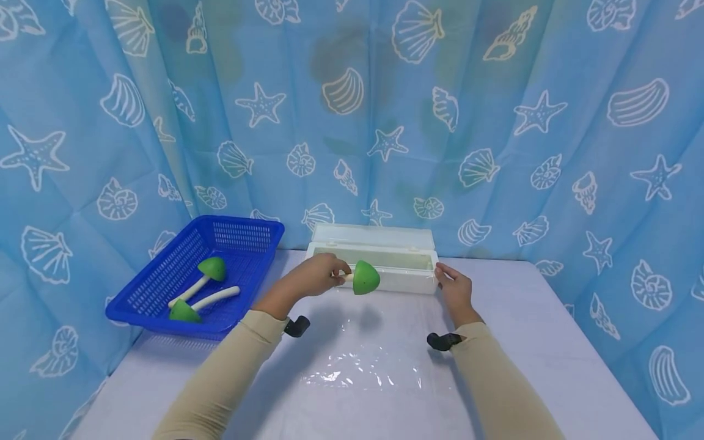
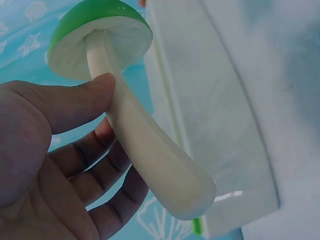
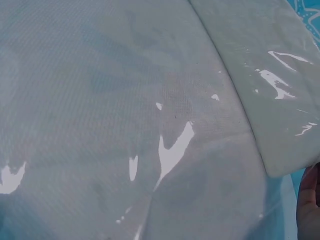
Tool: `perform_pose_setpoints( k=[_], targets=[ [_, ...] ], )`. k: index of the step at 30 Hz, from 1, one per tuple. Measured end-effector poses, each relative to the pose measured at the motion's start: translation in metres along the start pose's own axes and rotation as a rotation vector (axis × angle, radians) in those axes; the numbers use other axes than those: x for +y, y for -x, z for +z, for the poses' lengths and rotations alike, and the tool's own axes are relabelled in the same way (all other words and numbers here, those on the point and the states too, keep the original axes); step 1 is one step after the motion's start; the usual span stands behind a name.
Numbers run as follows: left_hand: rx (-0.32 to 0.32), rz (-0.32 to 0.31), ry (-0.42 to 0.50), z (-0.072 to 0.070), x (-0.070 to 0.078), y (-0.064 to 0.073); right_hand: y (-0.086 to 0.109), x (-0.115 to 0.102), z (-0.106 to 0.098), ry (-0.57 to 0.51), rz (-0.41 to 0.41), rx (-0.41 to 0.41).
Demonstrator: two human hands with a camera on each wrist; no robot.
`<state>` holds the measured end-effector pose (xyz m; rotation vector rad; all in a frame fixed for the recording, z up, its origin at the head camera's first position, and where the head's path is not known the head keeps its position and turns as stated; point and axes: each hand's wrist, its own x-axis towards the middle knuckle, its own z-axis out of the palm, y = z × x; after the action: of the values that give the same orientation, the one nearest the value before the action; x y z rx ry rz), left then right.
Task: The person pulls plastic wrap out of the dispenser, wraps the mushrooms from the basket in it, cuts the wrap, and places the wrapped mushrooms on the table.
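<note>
Between the thumb and fingers of my left hand (image 1: 316,276) is the stem of a toy mushroom (image 1: 365,278) with a green domed cap. Seen from the left wrist, its pale stem (image 2: 145,145) is thick and slightly bent, the cap (image 2: 100,37) at the far end. The mushroom overlaps the front of a long white box (image 1: 407,280) in the head view. The box's lid (image 1: 374,233) stands raised at the back. My right hand (image 1: 458,294) holds the box's right end with its fingertips; only part of its fingers (image 3: 308,200) shows in the right wrist view.
A blue plastic basket (image 1: 143,293) at the left of the table holds two more green-capped mushrooms (image 1: 212,268). Shiny clear film (image 1: 363,366) covers the white tabletop before the box. A blue shell-patterned curtain (image 1: 352,146) hangs behind and at both sides.
</note>
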<state>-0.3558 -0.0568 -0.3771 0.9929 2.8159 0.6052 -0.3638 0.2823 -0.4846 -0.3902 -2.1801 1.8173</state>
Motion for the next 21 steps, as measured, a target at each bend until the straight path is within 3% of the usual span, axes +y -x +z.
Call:
perform_pose_setpoints(
  k=[8, 15, 21],
  targets=[
    [-0.045, 0.066, -0.011, 0.029, 0.012, -0.004, -0.003, -0.001, -0.003, -0.001, 0.029, -0.005],
    [-0.11, 0.044, -0.006, 0.049, 0.025, -0.004, -0.004, 0.001, -0.003, 0.0, 0.025, -0.015],
    [-0.13, 0.086, -0.023, 0.068, 0.03, -0.005, -0.005, 0.001, -0.001, -0.011, 0.025, -0.005]
  ],
)
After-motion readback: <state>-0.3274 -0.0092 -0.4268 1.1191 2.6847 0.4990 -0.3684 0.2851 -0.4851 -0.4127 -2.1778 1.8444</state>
